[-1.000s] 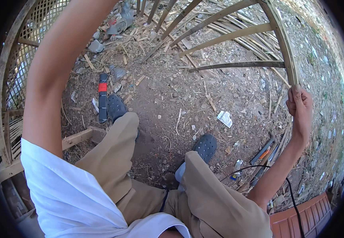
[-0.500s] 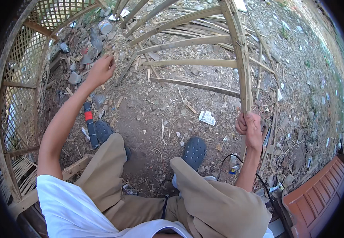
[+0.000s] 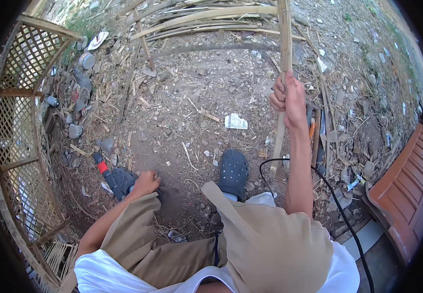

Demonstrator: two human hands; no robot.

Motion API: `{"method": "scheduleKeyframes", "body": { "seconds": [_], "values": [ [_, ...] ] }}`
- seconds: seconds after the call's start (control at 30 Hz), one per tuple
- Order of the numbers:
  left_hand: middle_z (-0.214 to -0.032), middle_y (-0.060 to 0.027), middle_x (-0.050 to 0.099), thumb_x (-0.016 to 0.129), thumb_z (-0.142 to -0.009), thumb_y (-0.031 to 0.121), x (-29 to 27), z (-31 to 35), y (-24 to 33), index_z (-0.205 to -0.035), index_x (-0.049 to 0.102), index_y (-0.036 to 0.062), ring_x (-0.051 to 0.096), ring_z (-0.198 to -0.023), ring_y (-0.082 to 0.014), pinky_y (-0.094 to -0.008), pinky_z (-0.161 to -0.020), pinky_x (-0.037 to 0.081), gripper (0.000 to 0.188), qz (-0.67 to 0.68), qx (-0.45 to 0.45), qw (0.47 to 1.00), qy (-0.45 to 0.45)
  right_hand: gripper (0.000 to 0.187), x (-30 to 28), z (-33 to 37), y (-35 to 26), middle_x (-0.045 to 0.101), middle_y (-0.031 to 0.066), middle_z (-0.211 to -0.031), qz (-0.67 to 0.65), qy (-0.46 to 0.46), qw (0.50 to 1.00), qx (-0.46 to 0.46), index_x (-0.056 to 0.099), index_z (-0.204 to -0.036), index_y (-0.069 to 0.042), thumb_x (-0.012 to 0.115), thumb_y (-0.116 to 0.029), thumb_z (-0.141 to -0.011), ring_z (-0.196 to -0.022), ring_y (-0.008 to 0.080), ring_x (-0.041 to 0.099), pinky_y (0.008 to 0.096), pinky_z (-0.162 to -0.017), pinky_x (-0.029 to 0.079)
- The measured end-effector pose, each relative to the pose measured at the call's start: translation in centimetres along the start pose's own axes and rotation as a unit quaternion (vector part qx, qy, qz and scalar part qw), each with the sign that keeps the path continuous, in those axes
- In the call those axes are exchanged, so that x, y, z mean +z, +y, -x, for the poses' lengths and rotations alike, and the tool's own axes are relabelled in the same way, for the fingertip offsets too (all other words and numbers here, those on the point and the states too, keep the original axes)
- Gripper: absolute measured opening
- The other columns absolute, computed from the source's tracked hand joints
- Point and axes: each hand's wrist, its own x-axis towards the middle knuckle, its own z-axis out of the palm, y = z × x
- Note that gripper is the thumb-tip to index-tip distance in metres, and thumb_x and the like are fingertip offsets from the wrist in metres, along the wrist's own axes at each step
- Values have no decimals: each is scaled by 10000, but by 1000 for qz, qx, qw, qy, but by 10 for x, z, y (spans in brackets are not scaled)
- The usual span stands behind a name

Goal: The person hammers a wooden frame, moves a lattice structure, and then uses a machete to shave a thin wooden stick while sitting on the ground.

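Fingers of the right hand [image 3: 285, 97] wrap tight around an upright pale bamboo strip [image 3: 283, 39] of a curved slatted frame. Left hand [image 3: 146, 183] rests loosely curled on the knee, just above a dark perforated clog [image 3: 121, 178]; a red-and-black tool [image 3: 102, 168] lies beside it. Black cable [image 3: 319, 176] loops near the right forearm. Woven lattice panel [image 3: 19, 112] walls the left; bare dirt lies open ahead.

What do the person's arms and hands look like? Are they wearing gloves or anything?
No gloves. Both the left hand and the right hand are bare, with no rings or watch that I can see. The forearms are bare too. The only clothing near the arms is a white shirt with short sleeves ending high up by the shoulders.
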Motion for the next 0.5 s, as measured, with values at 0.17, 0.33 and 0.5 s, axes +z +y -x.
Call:
{"method": "scheduleKeyframes", "body": {
  "seconds": [0.17,0.33,0.5],
  "values": [
    [-879,-314,703,692,-903,271,-6,-11,-3,-909,693,-41,704,-925,-509,-571,-834,548,312,-21,43,998,27,555,5,-69,-21,326,-66,-638,350,189,881,-255,438,-754,-120,502,-503,-1151,-503,56,333,263,-458,238],
    [-1072,-293,750,676,-927,304,-25,-24,-14,-1069,756,7,714,-1066,-487,-576,-937,578,339,-65,12,998,-7,502,17,-104,-53,346,-56,-610,131,143,963,-188,465,-827,-118,463,-492,-1161,-467,91,326,280,-436,267],
    [-1043,-290,754,694,-922,314,-8,-28,-41,-1034,770,4,717,-1053,-486,-573,-932,580,338,-85,19,996,-37,490,-8,-156,-67,322,-72,-594,-30,51,983,-175,415,-807,-165,414,-494,-1170,-451,79,279,270,-418,237]
  ]
}}
